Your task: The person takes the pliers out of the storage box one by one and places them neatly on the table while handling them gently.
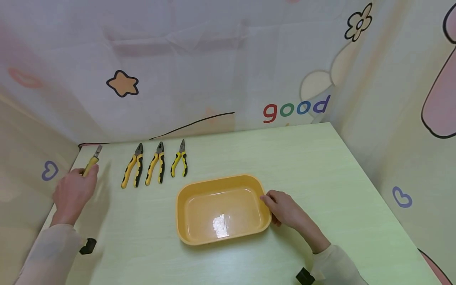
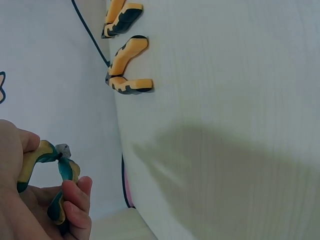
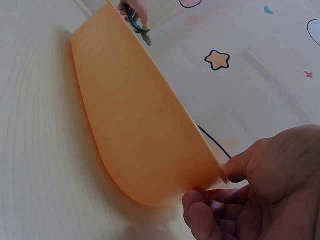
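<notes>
At the table's left side my left hand point(image 1: 74, 190) grips a pair of pliers point(image 1: 92, 163) with yellow handles, raised over the surface with the metal nose pointing away. In the left wrist view, fingers curl round one of the spread yellow and dark handles point(image 2: 70, 170). My right hand point(image 1: 286, 209) pinches the right rim of a yellow-orange plastic tray point(image 1: 199, 215). Nothing lies inside the tray. The right wrist view shows its outer wall point(image 3: 127, 110), with the thumb on the rim and the fingers curled beneath it.
Three more pliers lie in a row behind the tray: left pliers point(image 1: 132, 168), middle pliers point(image 1: 156, 165) and smaller right pliers point(image 1: 179, 160). A printed curtain point(image 1: 199, 79) hangs along the back and sides of the pale green table point(image 1: 338, 178).
</notes>
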Motion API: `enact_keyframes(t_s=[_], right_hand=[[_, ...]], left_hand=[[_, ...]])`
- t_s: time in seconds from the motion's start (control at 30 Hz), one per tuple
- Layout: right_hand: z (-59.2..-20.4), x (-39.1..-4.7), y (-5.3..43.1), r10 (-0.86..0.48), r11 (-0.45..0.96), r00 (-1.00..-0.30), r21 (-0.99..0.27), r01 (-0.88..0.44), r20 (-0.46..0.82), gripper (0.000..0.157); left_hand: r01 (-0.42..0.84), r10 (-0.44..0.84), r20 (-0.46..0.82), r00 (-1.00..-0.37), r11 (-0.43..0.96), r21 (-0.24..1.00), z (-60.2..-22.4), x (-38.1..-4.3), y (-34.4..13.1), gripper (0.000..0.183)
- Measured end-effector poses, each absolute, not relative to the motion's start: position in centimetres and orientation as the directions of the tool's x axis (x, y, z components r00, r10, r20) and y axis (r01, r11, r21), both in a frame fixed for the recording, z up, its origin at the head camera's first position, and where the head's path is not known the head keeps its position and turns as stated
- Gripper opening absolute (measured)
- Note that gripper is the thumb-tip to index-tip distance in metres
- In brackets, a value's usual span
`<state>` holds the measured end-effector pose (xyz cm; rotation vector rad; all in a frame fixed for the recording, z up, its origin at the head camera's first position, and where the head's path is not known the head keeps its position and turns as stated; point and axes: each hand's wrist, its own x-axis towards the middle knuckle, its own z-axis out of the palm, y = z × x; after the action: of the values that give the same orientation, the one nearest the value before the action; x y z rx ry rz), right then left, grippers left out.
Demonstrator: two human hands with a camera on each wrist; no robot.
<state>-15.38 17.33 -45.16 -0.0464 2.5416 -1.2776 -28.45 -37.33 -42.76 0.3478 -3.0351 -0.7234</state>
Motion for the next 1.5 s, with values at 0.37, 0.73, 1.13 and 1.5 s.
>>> enact_keyframes(t_s=[0.37,0.73,1.13,1.5], right_hand=[[-45.3,-15.5,17.1,-0.147,0.608,-0.954,-0.785,0.121,-0.261,0.027],[-45.4,-15.2,17.3,-0.146,0.604,-0.956,-0.789,0.116,-0.253,0.027],[-45.3,-15.0,17.4,-0.158,0.597,-0.956,-0.795,0.107,-0.247,0.027],[-45.2,-15.2,17.4,-0.165,0.595,-0.956,-0.797,0.099,-0.242,0.027]], left_hand=[[-0.225,-0.216,-0.070,-0.974,0.885,0.408,-43.6,-29.4,-37.7,0.087],[-0.258,-0.255,-0.060,-0.965,0.891,0.372,-45.1,-31.3,-36.7,0.085],[-0.250,-0.238,-0.077,-0.968,0.906,0.342,-45.5,-32.5,-35.8,0.075],[-0.249,-0.238,-0.076,-0.968,0.901,0.356,-45.5,-32.8,-35.9,0.070]])
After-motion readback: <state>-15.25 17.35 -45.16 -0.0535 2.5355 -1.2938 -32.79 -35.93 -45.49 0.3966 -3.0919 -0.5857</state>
